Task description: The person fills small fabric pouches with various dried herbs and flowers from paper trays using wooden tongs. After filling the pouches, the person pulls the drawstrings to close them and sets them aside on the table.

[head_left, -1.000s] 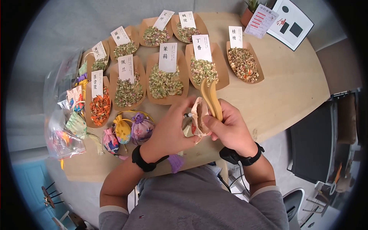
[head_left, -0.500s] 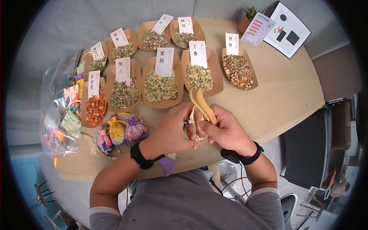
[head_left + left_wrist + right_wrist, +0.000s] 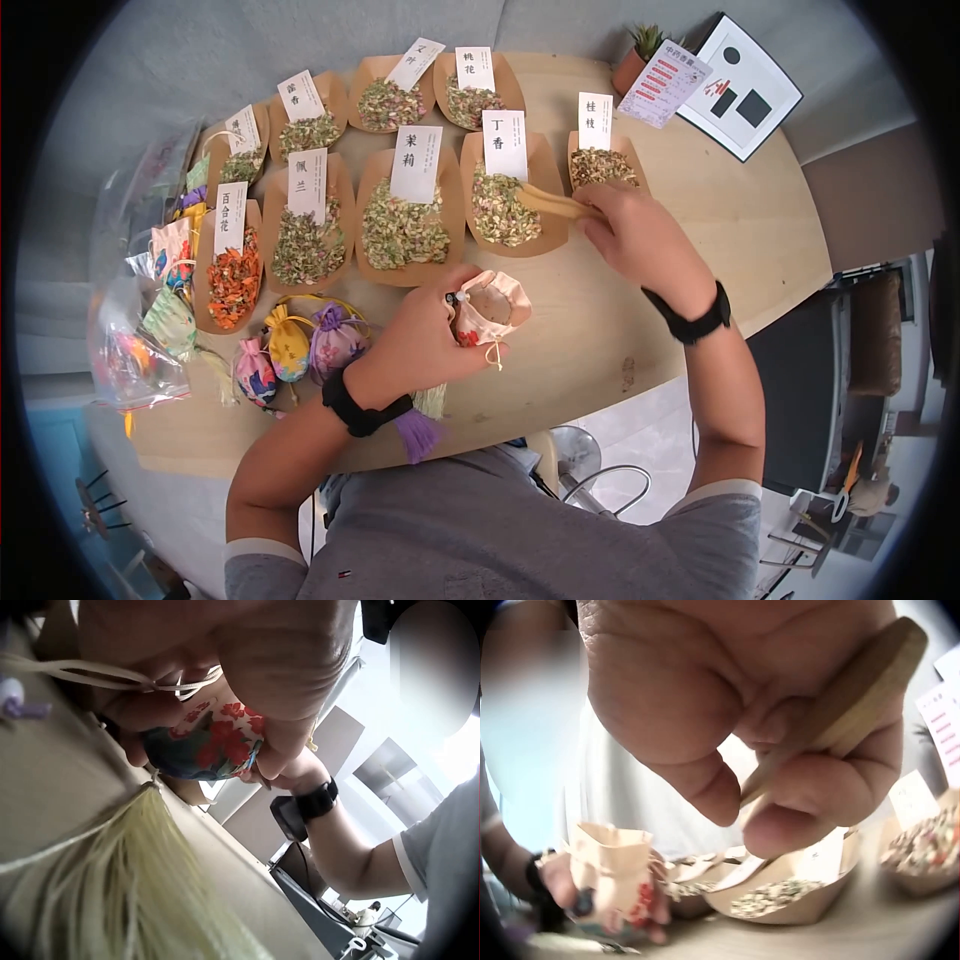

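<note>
My left hand (image 3: pixel 415 330) grips a small cream drawstring pouch (image 3: pixel 487 318) with red flowers, its mouth open and facing up. In the left wrist view the pouch (image 3: pixel 225 742) shows red flowers over a dark blue-green base, with a pale tassel (image 3: pixel 150 877) hanging near it. My right hand (image 3: pixel 640 240) pinches wooden tongs (image 3: pixel 558 203), whose tips reach over the dried herbs (image 3: pixel 507 210) in the paper tray (image 3: pixel 545 235) labelled 丁香. The right wrist view shows the tongs (image 3: pixel 840 697) between thumb and fingers.
Several paper trays of dried herbs with white labels stand in rows, among them 茉莉 (image 3: pixel 412 225) and orange 百合花 (image 3: pixel 233 282). Filled pouches (image 3: pixel 288 345) lie left of my left hand, near a clear plastic bag (image 3: pixel 130 370). A potted plant (image 3: pixel 632 70) and framed board (image 3: pixel 740 90) stand back right.
My right hand has drawn the tongs away from the pouch mouth, up and right to the 丁香 tray. The left hand still holds the pouch, now tilted with its opening visible.
</note>
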Action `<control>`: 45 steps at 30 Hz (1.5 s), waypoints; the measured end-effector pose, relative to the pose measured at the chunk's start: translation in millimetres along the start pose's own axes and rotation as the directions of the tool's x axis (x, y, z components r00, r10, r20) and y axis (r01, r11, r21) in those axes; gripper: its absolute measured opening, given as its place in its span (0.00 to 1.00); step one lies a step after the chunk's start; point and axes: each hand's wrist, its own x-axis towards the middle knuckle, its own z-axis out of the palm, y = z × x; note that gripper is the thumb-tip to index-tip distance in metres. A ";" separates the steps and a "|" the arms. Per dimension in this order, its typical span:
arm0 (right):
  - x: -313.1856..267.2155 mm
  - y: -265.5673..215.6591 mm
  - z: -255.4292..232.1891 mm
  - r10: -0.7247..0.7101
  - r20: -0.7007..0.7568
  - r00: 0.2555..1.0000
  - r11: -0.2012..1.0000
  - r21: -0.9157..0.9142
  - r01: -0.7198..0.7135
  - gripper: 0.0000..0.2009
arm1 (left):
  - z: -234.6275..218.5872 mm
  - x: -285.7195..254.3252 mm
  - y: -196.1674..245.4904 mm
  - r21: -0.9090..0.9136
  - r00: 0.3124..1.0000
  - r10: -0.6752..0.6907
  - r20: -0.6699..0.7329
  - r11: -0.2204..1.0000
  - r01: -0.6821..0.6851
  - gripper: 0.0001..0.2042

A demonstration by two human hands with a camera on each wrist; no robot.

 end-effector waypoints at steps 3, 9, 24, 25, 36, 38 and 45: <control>23.1 11.5 7.1 -0.016 0.095 0.995 0.993 -0.115 0.027 0.07 | -1.0 -0.4 6.3 0.001 0.999 -0.031 -0.032 1.000 0.031 0.35; 31.3 13.3 19.0 0.007 0.257 0.966 0.967 -0.247 0.059 0.09 | -1.5 -1.0 9.2 -0.006 0.997 -0.056 -0.043 0.998 0.056 0.34; 10.8 -6.5 30.2 -0.193 0.158 0.968 0.886 -0.396 0.241 0.05 | -2.8 1.7 21.5 0.100 0.989 0.055 -0.138 0.994 -0.042 0.36; 10.2 -7.9 29.5 -0.186 0.151 0.971 0.889 -0.395 0.231 0.06 | -5.4 2.3 22.7 0.158 0.992 0.044 -0.122 0.987 -0.024 0.40; 10.8 -12.8 -21.9 -0.043 0.123 0.991 0.954 -0.289 0.077 0.09 | 2.8 9.8 23.8 0.219 0.992 0.048 -0.120 0.976 -0.021 0.38; 9.2 -23.5 -41.8 -0.131 0.007 0.991 0.969 -0.210 0.130 0.07 | 6.5 12.6 15.6 0.142 0.991 0.051 -0.120 0.989 -0.034 0.37; -11.2 -69.4 -69.5 -0.220 0.201 0.955 0.950 -0.177 0.257 0.08 | 11.5 11.7 20.2 0.291 0.975 0.132 -0.177 0.954 -0.076 0.37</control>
